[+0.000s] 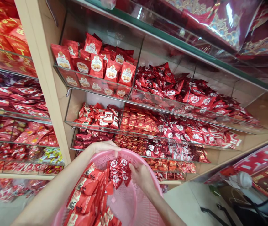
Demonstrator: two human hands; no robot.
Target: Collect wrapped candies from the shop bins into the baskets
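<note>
A pink plastic basket [148, 205] tilts below the shelves. My left hand [105, 147] is closed over its far rim, with the fingertips partly hidden. My right hand [140, 175] reaches inside the basket, its thumb against a cluster of small dark red snack packets [119, 172] with round white labels. Its other fingers seem to curl behind them and are largely hidden. Larger bright red packets [83, 196] with dark lettering fill the left side of the basket. Part of the basket's perforated bottom shows to their right.
Ahead, clear-fronted shelves [96, 86] hold many red packets in divided bins. More packets [18, 97] fill the shelves left of a wooden upright [38, 72]. A dark chair [263, 204] stands at the lower right, on the tiled floor [183, 204].
</note>
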